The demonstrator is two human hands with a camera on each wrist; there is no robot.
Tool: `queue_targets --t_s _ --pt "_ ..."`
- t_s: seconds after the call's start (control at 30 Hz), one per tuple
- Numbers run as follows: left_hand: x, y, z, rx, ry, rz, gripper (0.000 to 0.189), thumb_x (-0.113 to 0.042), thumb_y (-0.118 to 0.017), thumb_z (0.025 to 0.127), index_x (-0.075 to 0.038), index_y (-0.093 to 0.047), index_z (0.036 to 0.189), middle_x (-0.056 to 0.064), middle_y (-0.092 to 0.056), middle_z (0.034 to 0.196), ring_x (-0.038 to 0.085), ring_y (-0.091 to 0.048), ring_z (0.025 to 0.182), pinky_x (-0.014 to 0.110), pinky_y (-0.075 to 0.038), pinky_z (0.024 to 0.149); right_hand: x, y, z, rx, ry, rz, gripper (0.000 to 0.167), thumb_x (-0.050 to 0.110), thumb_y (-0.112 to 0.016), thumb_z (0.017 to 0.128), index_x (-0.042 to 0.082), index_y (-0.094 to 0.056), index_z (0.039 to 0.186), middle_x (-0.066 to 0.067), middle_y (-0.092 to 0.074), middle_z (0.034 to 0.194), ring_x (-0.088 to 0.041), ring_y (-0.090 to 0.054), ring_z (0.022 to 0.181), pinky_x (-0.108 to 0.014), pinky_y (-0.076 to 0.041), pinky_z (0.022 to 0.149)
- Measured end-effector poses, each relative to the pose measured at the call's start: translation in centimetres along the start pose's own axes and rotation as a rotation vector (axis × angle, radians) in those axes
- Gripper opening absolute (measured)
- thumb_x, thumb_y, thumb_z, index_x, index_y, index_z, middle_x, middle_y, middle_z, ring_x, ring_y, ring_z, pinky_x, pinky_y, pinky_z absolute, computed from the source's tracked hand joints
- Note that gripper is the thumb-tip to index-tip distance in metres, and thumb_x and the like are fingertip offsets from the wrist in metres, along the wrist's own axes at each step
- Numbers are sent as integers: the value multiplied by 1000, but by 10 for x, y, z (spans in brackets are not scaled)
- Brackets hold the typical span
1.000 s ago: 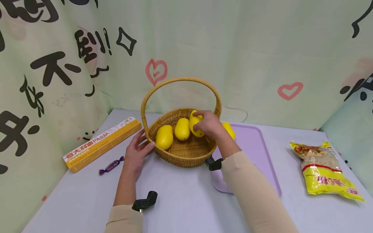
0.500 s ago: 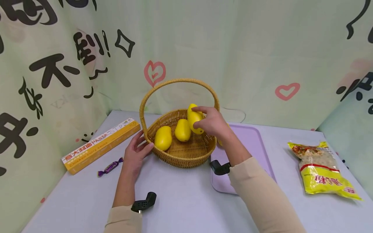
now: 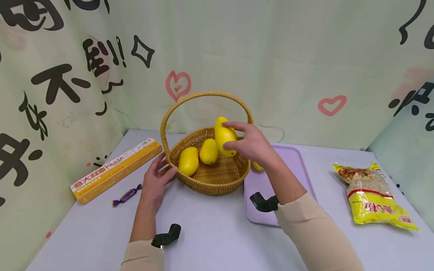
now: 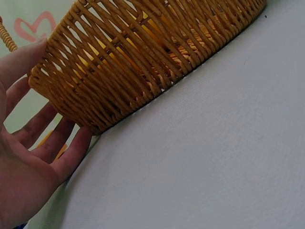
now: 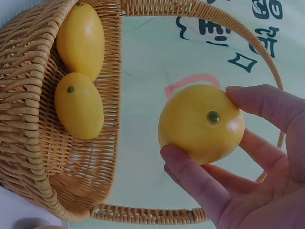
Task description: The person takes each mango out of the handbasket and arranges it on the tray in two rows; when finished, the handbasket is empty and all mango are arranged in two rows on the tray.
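My right hand grips a yellow mango between thumb and fingers, raised above the right part of the wicker basket. In the right wrist view, the gripped mango shows a small green stem spot. Two more mangoes, one at the left and one near the middle, lie inside the basket. Fairly straight fingers of my left hand rest against the basket's left outer wall, the thumb at its rim. The left wrist view shows this hand touching the woven side.
A purple tray lies right of the basket, with another yellow mango partly hidden behind my right hand. A pasta box and a purple wrapped candy lie at left. A yellow food bag lies at far right. A curtain hangs behind.
My right hand has lifted the mango up from among the others in the basket. The left hand has stayed against the basket. The head view has shifted slightly.
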State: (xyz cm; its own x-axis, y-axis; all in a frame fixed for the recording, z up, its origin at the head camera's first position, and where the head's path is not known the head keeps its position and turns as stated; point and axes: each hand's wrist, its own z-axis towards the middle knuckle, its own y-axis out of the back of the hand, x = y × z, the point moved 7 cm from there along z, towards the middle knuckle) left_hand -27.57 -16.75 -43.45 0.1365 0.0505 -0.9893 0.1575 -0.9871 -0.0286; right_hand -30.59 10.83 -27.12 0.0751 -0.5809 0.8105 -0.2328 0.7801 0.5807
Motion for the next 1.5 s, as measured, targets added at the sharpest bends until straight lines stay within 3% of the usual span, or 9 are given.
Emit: queue_targets --t_s 0.1,0.8,0.93,1.2,1.37,1.5 --pt "0 0 0 -1 0 3 73 -23 -72 99 -38 -36 160 2 -44 160 22 -47 145 37 -49 112 0 3 -6 -3 5 2 63 19 -75 90 32 -56 149 -6 -46 157 -30 -62 125 -41 -60 94" --pt "1 1 -2 0 -1 16 73 -25 -72 99 -40 -36 160 1 -43 160 22 -48 145 36 -49 112 7 22 -46 -15 87 49 62 20 -75 90 33 -56 148 -1 -42 160 -36 -55 136 -49 -58 98" --pt "1 2 -2 -2 -2 15 73 -25 -72 99 -40 -36 160 1 -43 160 22 -48 145 37 -49 112 5 21 -50 -8 111 74 62 20 -74 91 32 -56 149 -1 -41 161 -37 -54 137 -47 -60 93" --pt "1 -2 0 6 -12 -1 72 -24 -72 99 -39 -37 160 1 -44 159 21 -48 144 32 -51 109 0 35 -64 -46 74 75 61 28 -75 92 40 -55 148 3 -40 161 -29 -55 137 -37 -58 85" --pt "0 0 -1 -2 -13 13 71 -26 -72 99 -40 -36 159 0 -44 159 20 -48 144 31 -51 108 -1 39 -69 -68 93 80 61 28 -75 92 38 -54 149 3 -38 163 -32 -54 138 -35 -58 87" --pt "-1 -1 -2 -1 -16 9 71 -25 -72 99 -40 -37 159 1 -44 159 20 -48 144 31 -51 108 -6 42 -72 -77 113 99 61 25 -74 93 34 -54 150 3 -39 163 -35 -53 138 -40 -57 95"
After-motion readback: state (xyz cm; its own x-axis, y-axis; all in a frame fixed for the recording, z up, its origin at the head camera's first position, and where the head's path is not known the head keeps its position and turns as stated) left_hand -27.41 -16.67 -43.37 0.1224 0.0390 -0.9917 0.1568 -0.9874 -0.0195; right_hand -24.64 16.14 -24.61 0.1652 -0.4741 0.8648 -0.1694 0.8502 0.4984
